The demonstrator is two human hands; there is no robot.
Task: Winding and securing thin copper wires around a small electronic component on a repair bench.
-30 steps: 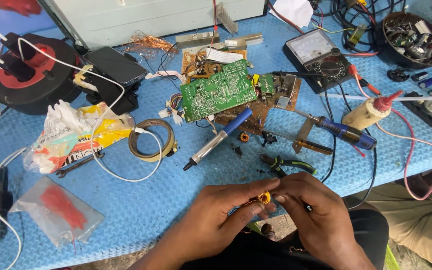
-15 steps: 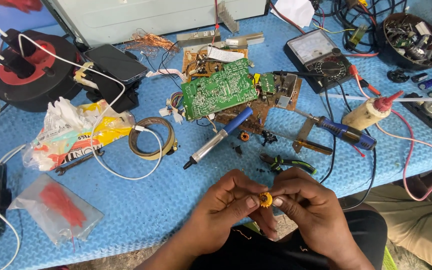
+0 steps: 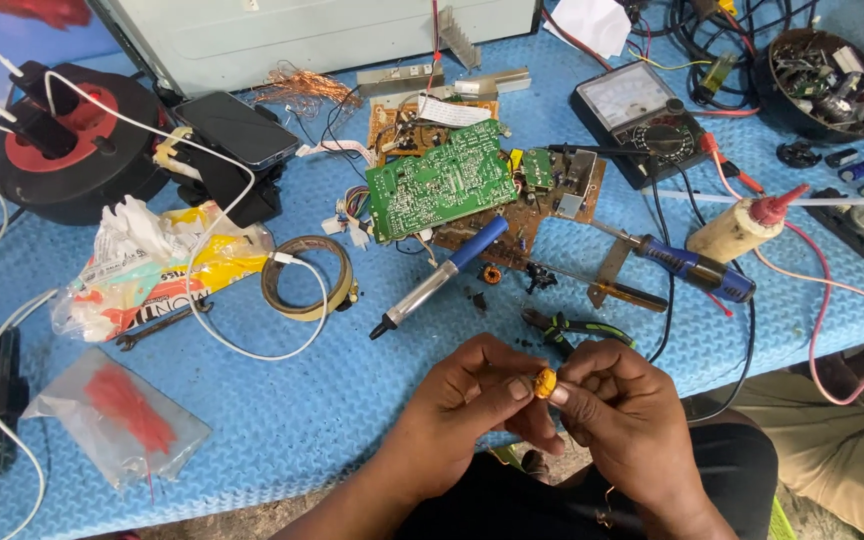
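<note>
Pinched between both sets of fingertips, a small yellow coil (image 3: pixel 544 382) sits right at the meeting point of my left hand (image 3: pixel 472 398) and my right hand (image 3: pixel 624 410), low over the near edge of the blue mat (image 3: pixel 282 420). Both hands are closed on it, thumbs and forefingers touching its rim from opposite sides, so neither is nearer. It looks round, and I cannot tell a long axis. Just beyond my knuckles lie the green-handled pliers (image 3: pixel 577 328); farther off and to the left of the grip lies the desoldering pump (image 3: pixel 439 277), slanting away toward the green circuit board (image 3: pixel 439 180)
</note>
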